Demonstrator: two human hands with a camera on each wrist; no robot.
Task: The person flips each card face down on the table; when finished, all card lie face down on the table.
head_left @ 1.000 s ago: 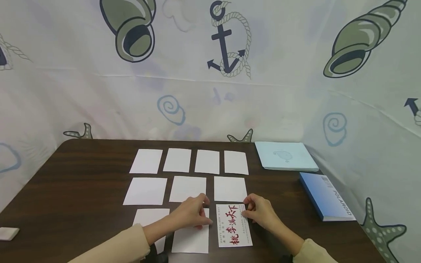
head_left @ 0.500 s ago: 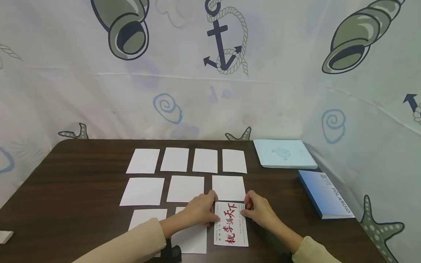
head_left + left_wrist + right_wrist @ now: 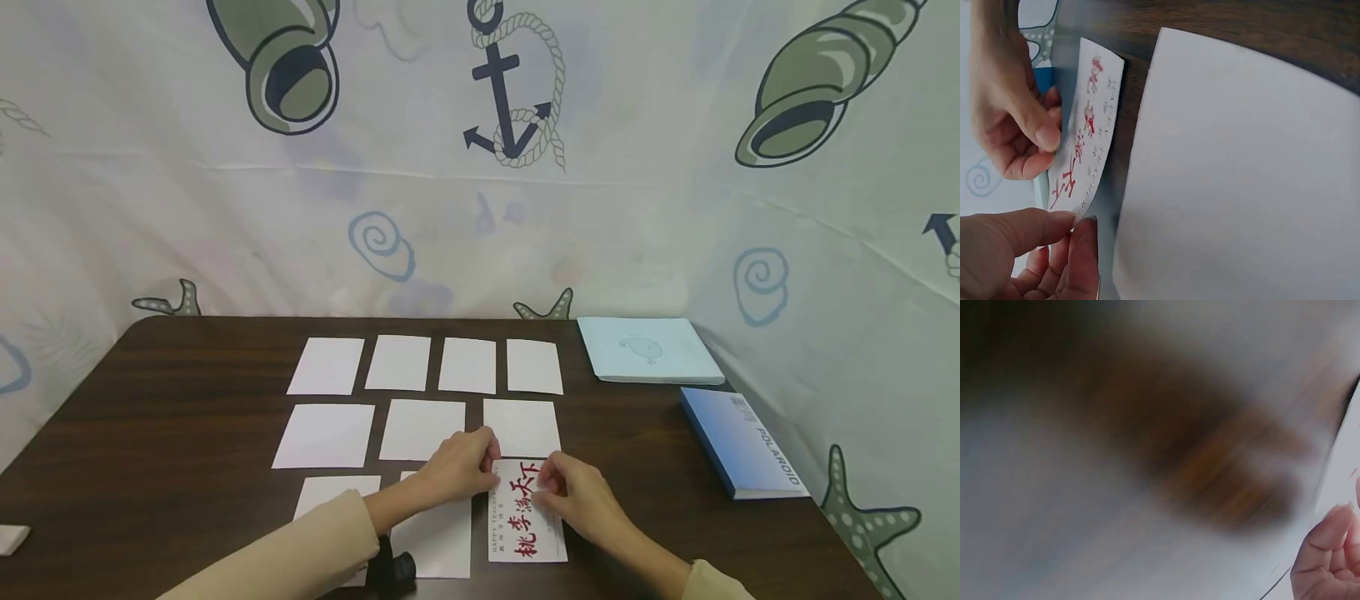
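A white greeting card with red Chinese characters lies at the right end of the front row of white cards. My left hand pinches its far left corner between thumb and forefinger; the left wrist view shows the thumb on the card, which curves a little. My right hand is over the card's right part, fingers loosely curved, thumb and forefinger slightly apart with nothing seen between them. The right wrist view is mostly blurred, with fingers at its lower right.
Several blank white cards lie in rows on the dark wooden table. At the right are a pale blue folder-like item and a blue POLAROID box. A small white object is at the left edge.
My left hand has moved right, from beside the greeting card onto its far left corner. My right hand has left the card's right edge and shifted left over its face.
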